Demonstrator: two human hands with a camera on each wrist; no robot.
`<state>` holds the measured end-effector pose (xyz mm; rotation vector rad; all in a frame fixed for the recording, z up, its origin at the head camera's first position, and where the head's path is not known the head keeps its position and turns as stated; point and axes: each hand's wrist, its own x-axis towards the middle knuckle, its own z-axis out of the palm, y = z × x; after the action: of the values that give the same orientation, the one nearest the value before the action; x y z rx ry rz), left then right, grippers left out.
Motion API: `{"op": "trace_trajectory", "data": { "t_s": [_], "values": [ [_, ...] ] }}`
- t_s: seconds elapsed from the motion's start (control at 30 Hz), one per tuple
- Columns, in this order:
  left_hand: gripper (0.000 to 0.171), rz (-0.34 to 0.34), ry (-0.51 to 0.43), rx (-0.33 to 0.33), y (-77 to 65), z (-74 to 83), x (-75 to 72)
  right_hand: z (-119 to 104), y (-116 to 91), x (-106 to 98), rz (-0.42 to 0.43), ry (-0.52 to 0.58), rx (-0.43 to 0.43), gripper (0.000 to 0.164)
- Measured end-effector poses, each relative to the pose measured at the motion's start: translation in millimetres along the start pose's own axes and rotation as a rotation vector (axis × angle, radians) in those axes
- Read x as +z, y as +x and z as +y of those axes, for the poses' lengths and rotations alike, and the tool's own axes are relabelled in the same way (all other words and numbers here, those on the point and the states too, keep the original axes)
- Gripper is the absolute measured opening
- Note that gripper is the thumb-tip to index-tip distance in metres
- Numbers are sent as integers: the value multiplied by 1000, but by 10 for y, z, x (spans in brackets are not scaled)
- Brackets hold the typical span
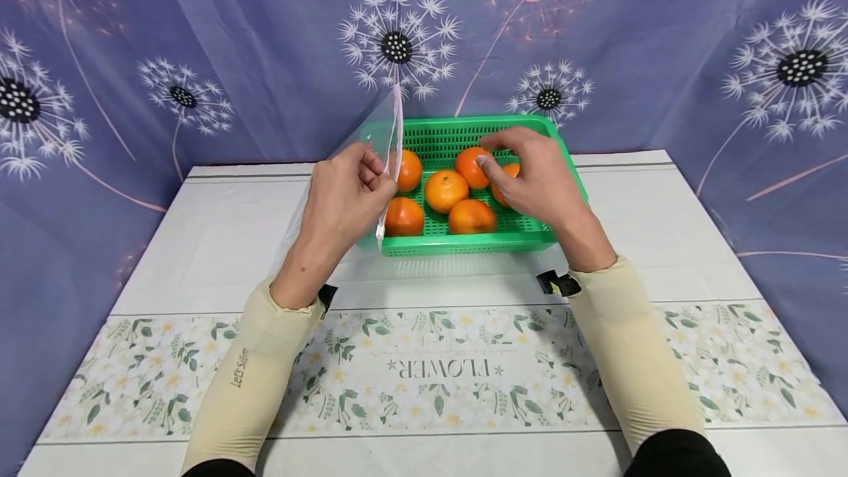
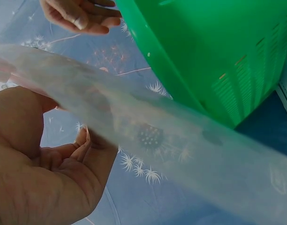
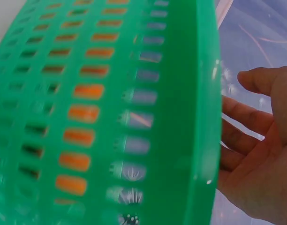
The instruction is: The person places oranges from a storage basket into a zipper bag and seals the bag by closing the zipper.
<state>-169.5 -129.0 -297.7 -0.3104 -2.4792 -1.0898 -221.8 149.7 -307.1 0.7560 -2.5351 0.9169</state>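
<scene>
My left hand (image 1: 351, 193) pinches the edge of a clear plastic zip bag (image 1: 379, 120), which stands upright at the basket's left end. Its white slider (image 1: 380, 231) sits at the lower corner of the opening. The left wrist view shows the bag (image 2: 157, 136) stretching across in front of the fingers. Inside the green basket (image 1: 464, 240) lie several round oranges (image 1: 446, 191). My right hand (image 1: 536, 171) is over the basket's right side, thumb and fingers spread, its fingertips close to one orange (image 1: 469, 166). In the right wrist view the basket wall partly hides this hand (image 3: 265, 140).
The basket stands on a white table cover with a floral printed band (image 1: 437, 403) across its front. Behind the table hangs a purple curtain (image 1: 285, 35) with dandelion prints. The bag's body trails left across the table beneath my left forearm.
</scene>
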Motion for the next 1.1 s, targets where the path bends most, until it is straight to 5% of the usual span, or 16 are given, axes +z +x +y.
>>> {"op": "trace_trajectory", "data": {
  "t_s": [0.37,0.77,1.1],
  "values": [
    [8,-8,5,-10,-2,8,-3,-242,93,168,-57,56,-19,32],
    [8,-18,29,-17,-5,30,3,-395,145,328,-14,124,-49,32],
    [8,-16,34,-14,-5,32,1,-549,221,421,-2,210,17,31]
  ]
}}
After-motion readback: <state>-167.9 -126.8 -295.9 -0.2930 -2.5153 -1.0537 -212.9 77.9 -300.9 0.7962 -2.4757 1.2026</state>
